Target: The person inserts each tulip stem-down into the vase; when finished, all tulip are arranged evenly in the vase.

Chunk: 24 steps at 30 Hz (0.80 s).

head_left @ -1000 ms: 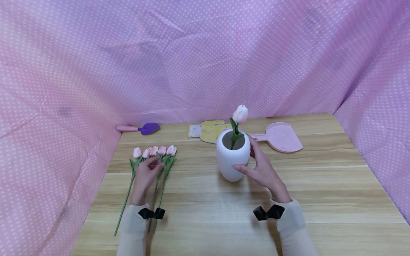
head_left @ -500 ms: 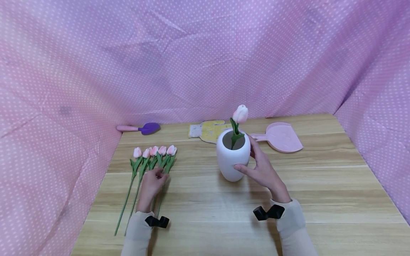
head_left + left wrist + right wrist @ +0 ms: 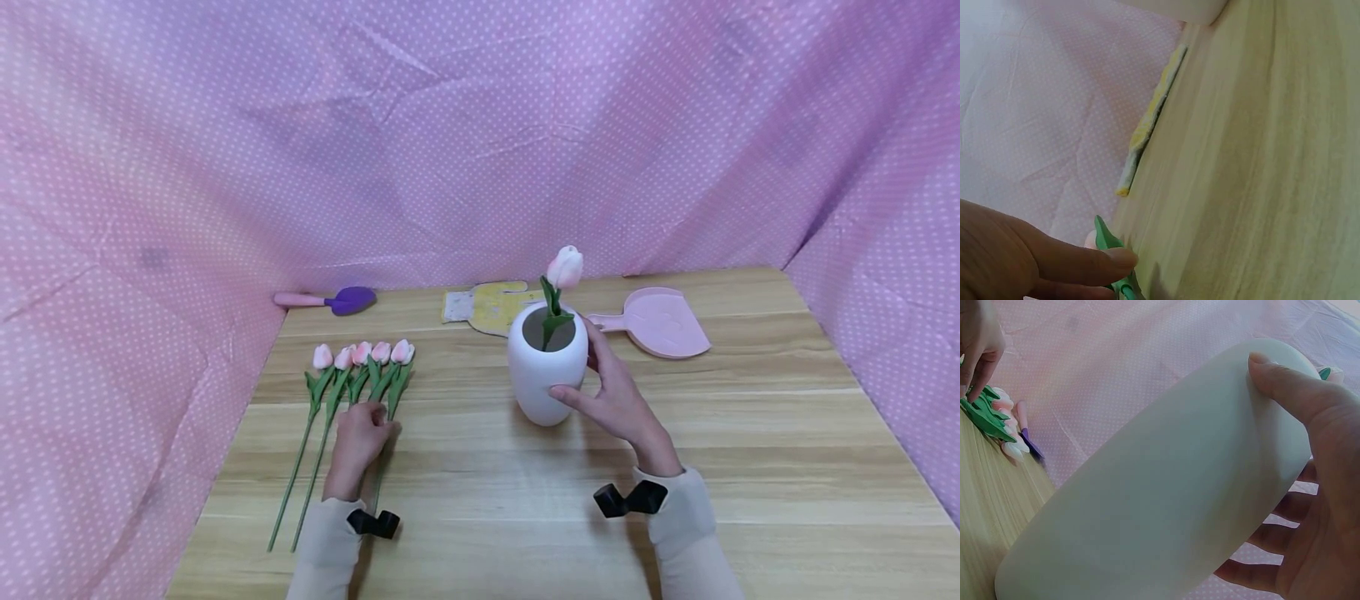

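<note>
Half a second on, drawn slightly lower with the left hand (image 3: 360, 440) along five pink tulips (image 3: 333, 398) lying in a row on the tabletop (image 3: 465, 500), after reaching close under the blooms (image 3: 362, 353) a second ago. Pinching one green stem (image 3: 1127, 291) between thumb and finger; hard to tell which tulip's. Still gripping the white vase (image 3: 536, 379) with the right hand (image 3: 621, 400), right of the row, with a sixth tulip (image 3: 566, 268) standing unmoved inside it.
</note>
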{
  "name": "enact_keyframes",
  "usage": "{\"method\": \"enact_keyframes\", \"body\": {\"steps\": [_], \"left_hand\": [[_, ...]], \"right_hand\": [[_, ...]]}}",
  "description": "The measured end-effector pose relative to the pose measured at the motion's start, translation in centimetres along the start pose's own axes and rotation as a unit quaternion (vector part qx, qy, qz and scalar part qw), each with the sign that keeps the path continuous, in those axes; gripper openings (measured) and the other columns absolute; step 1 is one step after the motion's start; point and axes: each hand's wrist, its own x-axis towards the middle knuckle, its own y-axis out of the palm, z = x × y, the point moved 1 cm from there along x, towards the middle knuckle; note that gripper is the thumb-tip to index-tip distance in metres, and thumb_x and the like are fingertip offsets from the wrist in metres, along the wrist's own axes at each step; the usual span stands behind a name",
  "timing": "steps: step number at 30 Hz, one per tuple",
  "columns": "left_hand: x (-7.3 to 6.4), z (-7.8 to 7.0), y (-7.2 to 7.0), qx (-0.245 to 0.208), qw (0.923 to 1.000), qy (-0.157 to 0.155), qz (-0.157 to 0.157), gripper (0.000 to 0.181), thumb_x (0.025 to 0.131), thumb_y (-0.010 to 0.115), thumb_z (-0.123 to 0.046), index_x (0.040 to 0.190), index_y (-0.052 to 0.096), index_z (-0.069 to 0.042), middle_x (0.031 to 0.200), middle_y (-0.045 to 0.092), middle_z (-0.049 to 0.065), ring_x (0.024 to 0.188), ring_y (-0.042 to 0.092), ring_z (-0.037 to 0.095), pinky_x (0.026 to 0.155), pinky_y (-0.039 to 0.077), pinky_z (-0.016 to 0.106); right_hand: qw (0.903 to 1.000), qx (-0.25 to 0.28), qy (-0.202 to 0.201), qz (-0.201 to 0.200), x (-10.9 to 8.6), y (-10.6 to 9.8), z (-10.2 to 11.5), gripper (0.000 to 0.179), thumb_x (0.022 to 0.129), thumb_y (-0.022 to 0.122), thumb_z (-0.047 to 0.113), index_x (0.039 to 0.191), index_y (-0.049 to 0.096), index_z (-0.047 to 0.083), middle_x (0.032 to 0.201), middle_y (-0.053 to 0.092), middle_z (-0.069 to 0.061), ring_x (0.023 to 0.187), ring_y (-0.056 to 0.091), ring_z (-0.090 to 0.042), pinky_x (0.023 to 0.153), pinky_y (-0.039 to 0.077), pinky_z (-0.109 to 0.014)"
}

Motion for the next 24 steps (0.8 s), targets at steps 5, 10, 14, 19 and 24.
{"method": "enact_keyframes", "body": {"steps": [5, 10, 14, 19, 24], "left_hand": [[0.25, 0.18, 0.38, 0.017, 0.9998, -0.011, 0.005, 0.02, 0.081, 0.078, -0.008, 0.093, 0.069, 0.006, 0.083, 0.065, 0.015, 0.074, 0.057, 0.024, 0.058, 0.046, 0.029], [0.55, 0.19, 0.65, 0.029, 0.9996, -0.004, 0.004, 0.019, 0.079, 0.081, -0.007, 0.085, 0.065, 0.003, 0.079, 0.064, 0.013, 0.069, 0.056, 0.022, 0.055, 0.044, 0.027], [0.66, 0.1, 0.68, 0.017, 0.9998, -0.005, 0.009, 0.02, 0.078, 0.081, -0.004, 0.079, 0.061, 0.0, 0.07, 0.057, 0.007, 0.059, 0.052, 0.018, 0.05, 0.039, 0.024], [0.62, 0.07, 0.68, -0.018, 0.9993, -0.022, 0.025, 0.016, 0.079, 0.077, 0.001, 0.083, 0.061, 0.001, 0.07, 0.057, 0.006, 0.05, 0.052, 0.014, 0.043, 0.042, 0.023], [0.55, 0.07, 0.74, -0.057, 0.9971, -0.031, 0.039, 0.012, 0.08, 0.075, 0.004, 0.087, 0.065, 0.004, 0.069, 0.061, 0.007, 0.053, 0.056, 0.014, 0.043, 0.049, 0.024]], "right_hand": [[1.0, 0.001, -0.001, 0.0, 0.01, 0.04, -0.04, 0.098, 0.08, 0.082, 0.012, 0.157, 0.025, 0.029, 0.149, 0.05, -0.011, 0.136, 0.049, -0.028, 0.114, 0.042, -0.058], [1.0, -0.001, -0.003, -0.001, 0.06, 0.06, -0.03, 0.099, 0.079, 0.083, 0.01, 0.157, 0.024, 0.029, 0.149, 0.05, -0.01, 0.135, 0.049, -0.027, 0.114, 0.043, -0.057], [1.0, -0.002, -0.004, -0.001, 0.07, 0.06, 0.01, 0.099, 0.079, 0.083, 0.01, 0.157, 0.025, 0.03, 0.148, 0.051, -0.009, 0.135, 0.049, -0.026, 0.114, 0.043, -0.056], [1.0, 0.0, -0.006, -0.001, 0.06, 0.02, 0.01, 0.099, 0.079, 0.083, 0.01, 0.157, 0.025, 0.03, 0.148, 0.051, -0.01, 0.135, 0.049, -0.026, 0.114, 0.043, -0.056], [1.0, 0.001, -0.002, -0.001, 0.03, 0.01, -0.09, 0.099, 0.079, 0.083, 0.01, 0.157, 0.025, 0.03, 0.148, 0.05, -0.01, 0.136, 0.049, -0.026, 0.114, 0.042, -0.057]]}}
